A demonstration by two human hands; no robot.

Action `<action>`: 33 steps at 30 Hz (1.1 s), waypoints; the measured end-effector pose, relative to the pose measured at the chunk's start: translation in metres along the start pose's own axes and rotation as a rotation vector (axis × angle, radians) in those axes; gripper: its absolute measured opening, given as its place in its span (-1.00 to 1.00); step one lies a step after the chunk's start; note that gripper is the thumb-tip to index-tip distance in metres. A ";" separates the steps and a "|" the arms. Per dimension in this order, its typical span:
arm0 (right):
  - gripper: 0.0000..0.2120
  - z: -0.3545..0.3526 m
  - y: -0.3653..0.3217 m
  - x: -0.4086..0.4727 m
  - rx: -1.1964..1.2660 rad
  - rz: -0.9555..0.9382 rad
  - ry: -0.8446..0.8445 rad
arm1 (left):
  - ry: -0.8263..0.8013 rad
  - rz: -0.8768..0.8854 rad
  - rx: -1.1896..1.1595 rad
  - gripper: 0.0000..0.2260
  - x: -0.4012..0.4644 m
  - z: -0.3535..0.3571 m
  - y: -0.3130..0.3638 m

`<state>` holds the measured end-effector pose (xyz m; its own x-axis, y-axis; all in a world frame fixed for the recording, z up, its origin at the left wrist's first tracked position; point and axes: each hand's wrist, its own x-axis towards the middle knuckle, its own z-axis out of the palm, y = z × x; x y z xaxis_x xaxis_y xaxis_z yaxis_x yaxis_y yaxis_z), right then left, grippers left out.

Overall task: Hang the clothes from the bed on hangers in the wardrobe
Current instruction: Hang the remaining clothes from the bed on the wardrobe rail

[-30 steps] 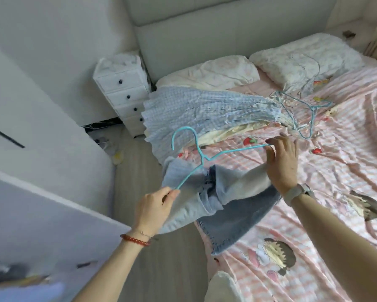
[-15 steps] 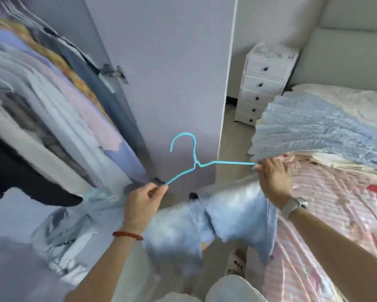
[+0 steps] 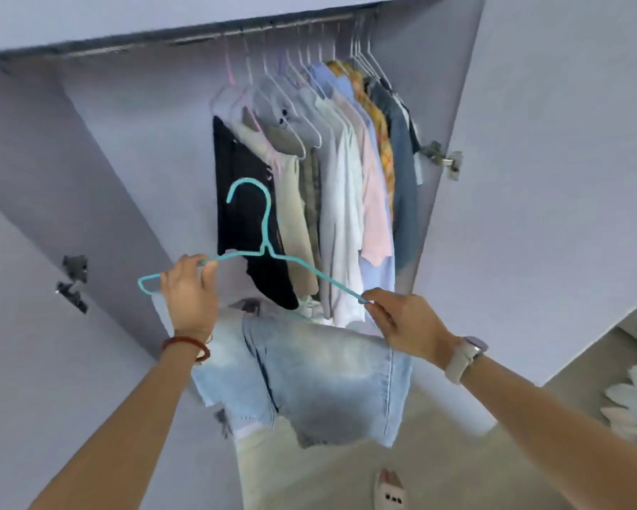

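The left hand (image 3: 190, 292) curls round the left shoulder of a thin turquoise wire hanger (image 3: 265, 230), while the right hand (image 3: 407, 325) pinches its right end. Light-blue denim jeans (image 3: 317, 377) drape over the hanger's bottom bar, in front of the open lilac wardrobe (image 3: 530, 141). Hung shirts (image 3: 346, 171) crowd the rail's (image 3: 214, 35) right part; bare rail lies left.

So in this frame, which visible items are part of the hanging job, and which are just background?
Part of the job:
teal hanger, gripped by left hand and right hand
jeans draped over it
wardrobe rail
hung clothes

Background:
door hinge
slipper on the floor
watch
red bracelet
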<state>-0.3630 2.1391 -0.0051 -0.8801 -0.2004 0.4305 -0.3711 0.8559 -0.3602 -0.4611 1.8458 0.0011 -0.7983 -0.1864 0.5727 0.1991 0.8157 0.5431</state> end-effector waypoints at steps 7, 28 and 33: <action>-0.72 0.023 -0.025 0.103 0.304 -0.105 -0.039 | -0.149 -0.247 0.218 -0.67 0.046 0.000 -0.027; -0.82 0.075 -0.061 0.326 0.629 0.044 0.144 | 0.433 0.255 0.359 -0.46 0.215 -0.023 0.041; -0.80 0.071 -0.077 0.375 0.683 0.188 0.268 | 0.420 0.361 0.541 -0.35 0.263 -0.023 0.046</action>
<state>-0.6856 1.9644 0.1249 -0.8770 0.1173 0.4660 -0.3993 0.3615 -0.8426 -0.6488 1.8219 0.1906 -0.4325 0.0379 0.9008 0.0142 0.9993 -0.0352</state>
